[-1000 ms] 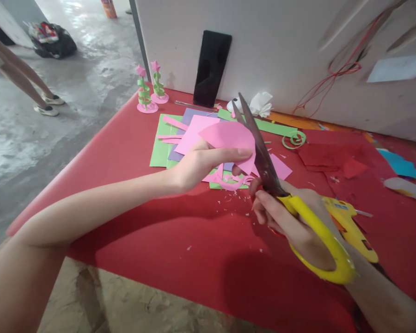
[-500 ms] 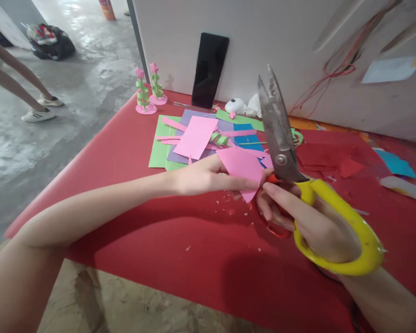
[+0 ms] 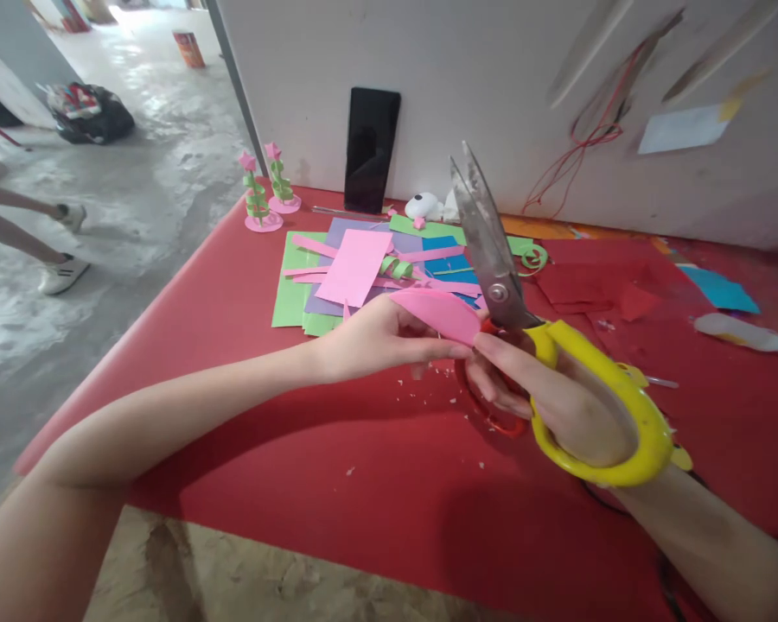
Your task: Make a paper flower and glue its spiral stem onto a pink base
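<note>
A piece of pink paper [image 3: 437,313] with a curved edge is pinched in my left hand [image 3: 376,341]. My right hand [image 3: 557,393] carries large scissors [image 3: 493,268], one yellow and one red handle, looped over the hand; the blades point up and stand slightly apart. The right thumb and fingertips also touch the paper's near corner. Behind my hands lies a pile of coloured sheets: a pink rectangle [image 3: 355,266] on top, a purple sheet [image 3: 321,298], green paper [image 3: 289,294] and blue paper [image 3: 442,250]. Pink strips and a curled green strip [image 3: 397,268] rest among them.
Two pink-and-green paper flowers [image 3: 258,203] stand at the table's back left corner. A black phone [image 3: 371,151] leans on the wall. At right lie red paper [image 3: 580,281], blue paper scrap [image 3: 719,288] and a glue bottle [image 3: 742,334]. A person's legs [image 3: 22,220] show at far left.
The pink paper has been turned and tilted, so it now shows as a narrower curved shape. Both hands remain close together on it. The view has shifted slightly, and the person's legs have moved left.
</note>
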Action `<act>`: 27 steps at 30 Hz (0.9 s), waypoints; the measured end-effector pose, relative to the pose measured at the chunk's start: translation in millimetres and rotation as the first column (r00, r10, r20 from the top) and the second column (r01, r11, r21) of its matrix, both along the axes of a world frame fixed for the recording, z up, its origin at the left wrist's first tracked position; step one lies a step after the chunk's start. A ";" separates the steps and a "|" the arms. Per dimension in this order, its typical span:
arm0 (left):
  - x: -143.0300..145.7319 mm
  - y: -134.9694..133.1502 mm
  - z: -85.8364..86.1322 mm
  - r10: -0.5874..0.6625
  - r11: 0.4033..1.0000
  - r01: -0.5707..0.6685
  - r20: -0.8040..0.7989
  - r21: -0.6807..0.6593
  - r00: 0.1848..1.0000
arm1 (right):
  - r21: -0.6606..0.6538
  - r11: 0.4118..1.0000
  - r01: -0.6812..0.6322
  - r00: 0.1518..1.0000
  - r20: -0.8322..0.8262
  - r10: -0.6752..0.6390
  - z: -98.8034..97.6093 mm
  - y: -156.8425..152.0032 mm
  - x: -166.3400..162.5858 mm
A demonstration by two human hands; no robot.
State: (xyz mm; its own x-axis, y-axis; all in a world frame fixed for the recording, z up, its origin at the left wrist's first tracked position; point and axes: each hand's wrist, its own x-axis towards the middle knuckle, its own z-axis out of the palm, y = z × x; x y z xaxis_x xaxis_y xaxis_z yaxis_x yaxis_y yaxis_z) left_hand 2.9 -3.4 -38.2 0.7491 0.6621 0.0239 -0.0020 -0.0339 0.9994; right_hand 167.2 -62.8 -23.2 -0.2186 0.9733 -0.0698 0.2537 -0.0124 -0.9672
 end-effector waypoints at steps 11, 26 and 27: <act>-7.6 4.3 -3.8 -0.157 0.968 0.178 0.124 -0.176 0.980 | 0.016 1.000 -0.012 1.000 -0.029 0.012 -2.9 1.2 8.1; -10.3 8.1 -10.5 -0.097 0.973 0.097 0.010 -0.212 0.995 | 0.092 0.987 0.130 0.990 0.038 -0.134 12.4 5.0 3.2; -10.6 8.8 -11.4 -0.100 0.973 0.100 0.010 -0.209 0.995 | 0.068 0.991 0.112 0.993 0.028 -0.114 12.8 5.9 3.9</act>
